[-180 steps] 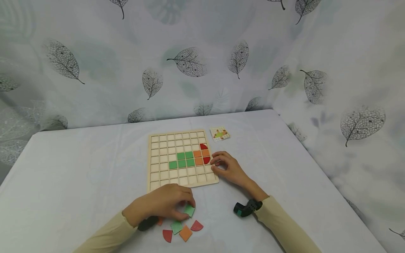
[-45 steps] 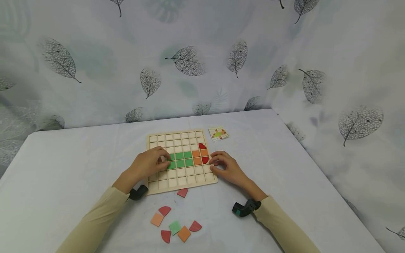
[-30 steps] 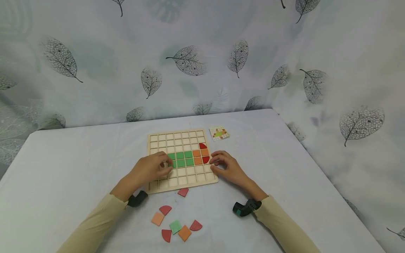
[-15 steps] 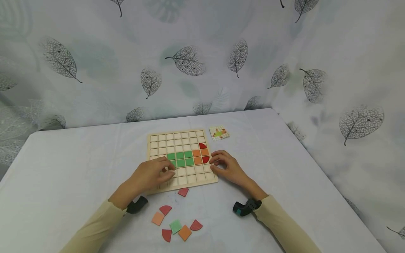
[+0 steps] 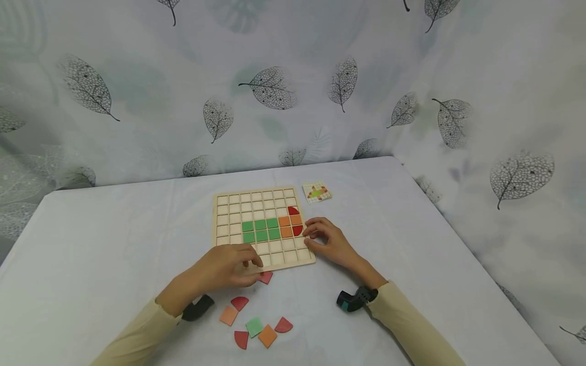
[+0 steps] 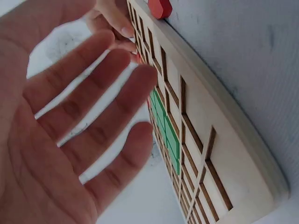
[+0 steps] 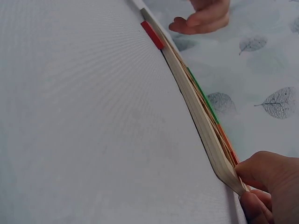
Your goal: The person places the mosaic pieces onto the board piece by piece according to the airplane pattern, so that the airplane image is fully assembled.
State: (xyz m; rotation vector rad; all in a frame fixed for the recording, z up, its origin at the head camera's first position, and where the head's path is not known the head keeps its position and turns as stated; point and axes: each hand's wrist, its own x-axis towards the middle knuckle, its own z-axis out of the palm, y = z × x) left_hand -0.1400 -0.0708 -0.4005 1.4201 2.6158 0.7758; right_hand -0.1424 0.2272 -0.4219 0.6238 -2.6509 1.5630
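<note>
My left hand (image 5: 231,264) hovers over the near edge of the wooden grid board (image 5: 235,208). Its fingertips are right beside a red quarter-circle tile (image 5: 266,277) lying against that edge. In the left wrist view the fingers of this hand (image 6: 79,112) are spread and hold nothing. At the board's right side my right hand (image 5: 330,241) pinches the rim, thumb on top, as the right wrist view shows for the hand (image 7: 271,182). Set in the board are two rows of green square tiles (image 5: 261,230), orange squares (image 5: 285,226) and two red quarter-circles (image 5: 293,210).
Loose tiles lie on the white table in front of the board: a green square (image 5: 254,327), two orange squares (image 5: 267,336) and several red quarter-circles (image 5: 284,325). A small pattern card (image 5: 317,193) lies beyond the board's right corner. Patterned cloth (image 5: 274,132) hangs behind the table.
My left hand carried a green tile from the loose pile to the left end of the upper green row, released it, and moved back toward the near edge. My right hand stayed put.
</note>
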